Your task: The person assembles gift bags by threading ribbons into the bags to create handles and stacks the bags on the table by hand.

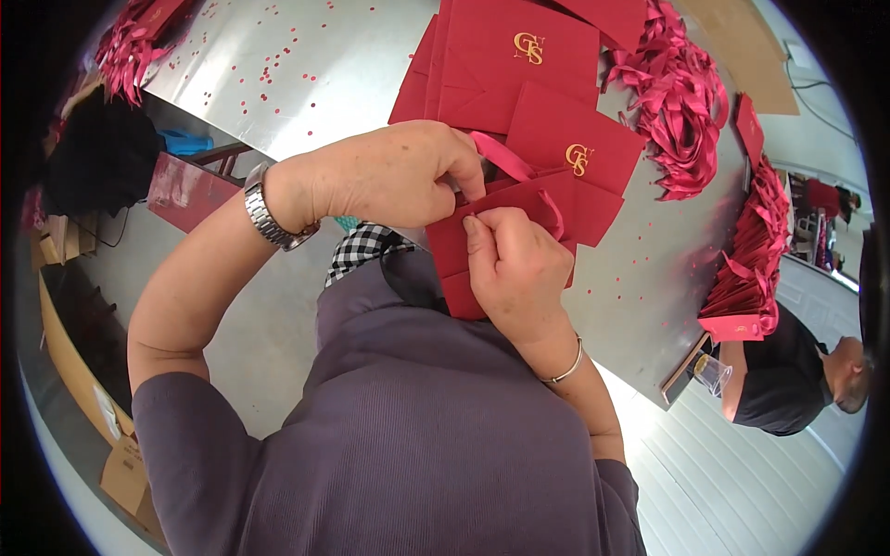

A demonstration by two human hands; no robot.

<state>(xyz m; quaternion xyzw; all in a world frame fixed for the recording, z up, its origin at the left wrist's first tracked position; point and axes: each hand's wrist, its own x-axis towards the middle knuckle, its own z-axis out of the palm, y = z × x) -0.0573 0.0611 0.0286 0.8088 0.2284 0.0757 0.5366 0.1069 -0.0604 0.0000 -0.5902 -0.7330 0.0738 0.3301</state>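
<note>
A small red paper bag (452, 289) is tilted between my hands at the near edge of the metal table. My right hand (524, 264) pinches its upper rim between thumb and bent fingers. From the left, my left hand (413, 171) reaches in with curled fingers at the bag's top; its fingertips are partly hidden, and what exactly they grip is unclear. A pink-red ribbon (501, 156) runs out beside those fingers, and a ribbon loop (554, 213) stands up behind my right hand. Flat red bags with gold lettering (519, 65) lie stacked just beyond.
Bundles of ribboned bags lie at the far right (677, 102), right edge (746, 264) and far left (130, 56). Red paper dots (269, 69) dot the metal table (324, 102). A person in black (783, 380) is at the right, near a clear plastic cup (712, 373).
</note>
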